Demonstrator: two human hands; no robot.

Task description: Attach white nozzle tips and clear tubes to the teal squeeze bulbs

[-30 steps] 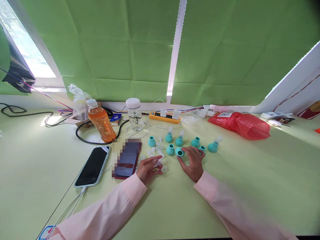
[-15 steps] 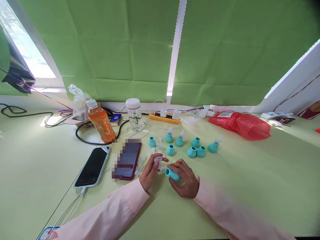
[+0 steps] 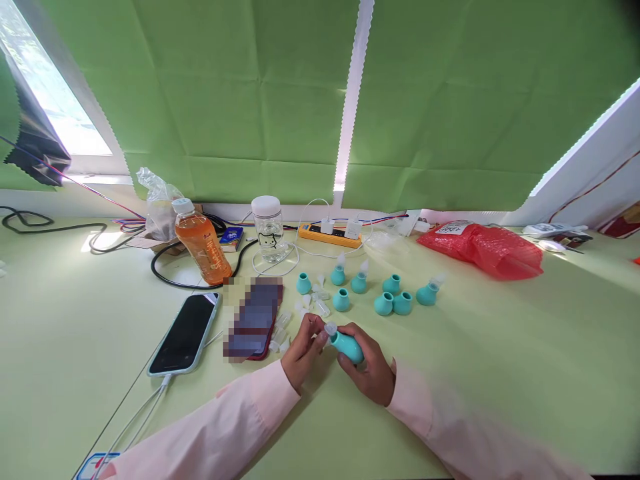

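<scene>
My right hand (image 3: 367, 365) is wrapped round a teal rubber bulb (image 3: 349, 347), held on its side just above the table. My left hand (image 3: 303, 350) pinches a small clear plastic tip (image 3: 330, 329) at the bulb's open neck. Beyond my hands stand several more teal bulbs (image 3: 384, 303), some with clear tips fitted. Loose clear tips (image 3: 309, 304) lie scattered between the bulbs and the phones.
Two phones (image 3: 185, 333) lie at my left, one on a white cable. An orange drink bottle (image 3: 201, 243), a clear jar (image 3: 269, 227), a yellow power strip (image 3: 330, 235) and a red plastic bag (image 3: 483, 248) stand along the back. Green blinds hang behind.
My right hand picked up a teal bulb from the group and brought it toward me. My left hand lifted a clear tip and moved it to the bulb's neck.
</scene>
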